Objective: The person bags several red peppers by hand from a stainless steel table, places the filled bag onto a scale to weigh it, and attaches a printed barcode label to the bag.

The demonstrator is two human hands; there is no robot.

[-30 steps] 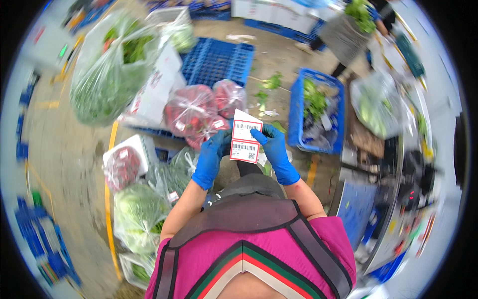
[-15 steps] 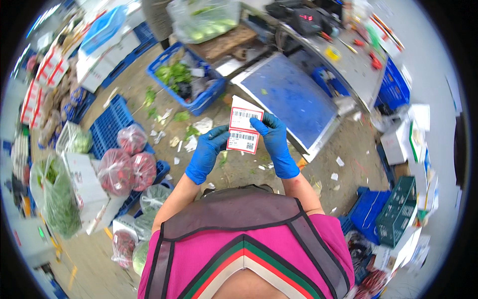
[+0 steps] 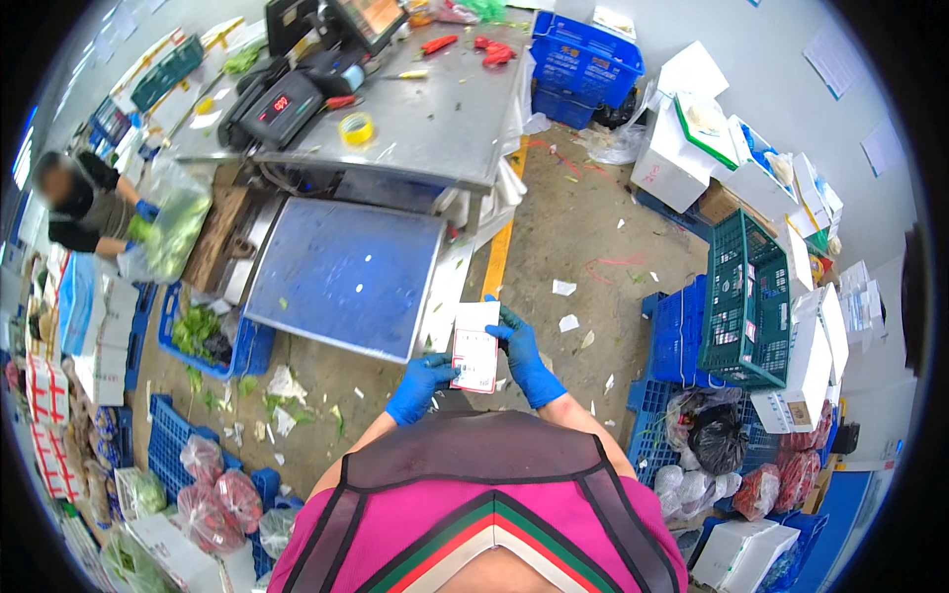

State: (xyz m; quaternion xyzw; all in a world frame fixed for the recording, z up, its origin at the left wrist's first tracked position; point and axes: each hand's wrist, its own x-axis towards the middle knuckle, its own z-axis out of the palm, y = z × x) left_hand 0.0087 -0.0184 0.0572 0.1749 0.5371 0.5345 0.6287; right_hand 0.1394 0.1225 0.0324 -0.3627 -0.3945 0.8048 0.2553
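Note:
Both of my hands wear blue gloves and hold a small strip of white labels (image 3: 476, 348) with red borders in front of my chest. My left hand (image 3: 420, 388) pinches its lower left edge between thumb and fingers. At the upper right edge, the thumb and fingers of my right hand (image 3: 527, 364) close on the paper. The upper part of the strip looks mostly white, while red lines and print show lower down.
Ahead stands a blue-topped platform (image 3: 346, 277) beside a metal table (image 3: 435, 109) with a scale (image 3: 282, 107) and a tape roll (image 3: 356, 127). Green crates (image 3: 746, 301) and white boxes are stacked right. A co-worker (image 3: 84, 203) handles a bag of greens (image 3: 176, 222) at far left.
My view has swung to the right, so the platform and table now lie further left and more of the right-hand crates show. The labels stay in both hands, held a little lower and tilted.

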